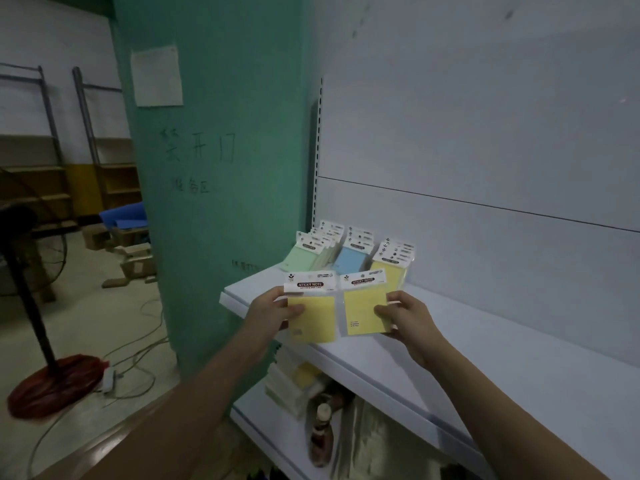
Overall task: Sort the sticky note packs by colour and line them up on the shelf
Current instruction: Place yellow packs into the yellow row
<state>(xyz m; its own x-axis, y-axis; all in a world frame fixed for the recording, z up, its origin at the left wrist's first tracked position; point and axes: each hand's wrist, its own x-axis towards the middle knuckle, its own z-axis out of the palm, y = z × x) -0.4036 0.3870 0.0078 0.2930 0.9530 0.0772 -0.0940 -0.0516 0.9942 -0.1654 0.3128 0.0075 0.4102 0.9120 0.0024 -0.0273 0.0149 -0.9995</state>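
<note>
The left hand pinches one yellow pack, and the right hand pinches another yellow pack, side by side over the white shelf. Farther back on the shelf stand green packs, blue packs and yellow packs, left to right.

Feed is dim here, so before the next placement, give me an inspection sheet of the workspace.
Surface: white metal shelf, mostly bare.
Job's things: green row of sticky note packs, blue row, yellow row at the back left.
Clutter: brown bottle and pale stacked packs on the lower shelf.
Hands: left hand holds left yellow pack; right hand holds right yellow pack.
Cables: loose cords on the floor.
Surroundings: green pillar, standing fan.
</note>
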